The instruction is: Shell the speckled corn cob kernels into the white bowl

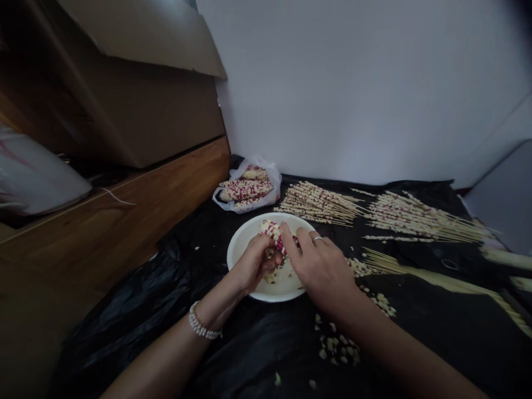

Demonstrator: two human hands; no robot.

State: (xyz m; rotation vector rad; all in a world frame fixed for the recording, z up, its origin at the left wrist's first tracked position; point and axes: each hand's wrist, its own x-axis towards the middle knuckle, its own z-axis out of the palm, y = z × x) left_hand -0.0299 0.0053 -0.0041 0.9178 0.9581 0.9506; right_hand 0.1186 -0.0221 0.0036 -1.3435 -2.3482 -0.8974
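A white bowl [238, 246] stands on black plastic sheeting, with loose kernels and bits at its bottom. Over it, my left hand [257, 260] is wrapped round a corn cob [271, 229] with cream and dark red kernels; a beaded bracelet circles that wrist. My right hand [318, 260], with a ring on one finger, lies against the cob's right side, its fingers bent onto the kernels. The fingertips of my right hand are partly hidden behind the hand. The cob is tilted, its upper end pointing up and left.
Behind the bowl lies a plastic bag of cobs [249, 188]. To the right are skewers threaded with kernels [318, 202], another such pile [409, 219], bare sticks [436, 280] and loose kernels [338, 346]. A cardboard box [158, 111] rests on a wooden ledge [166, 199] at left.
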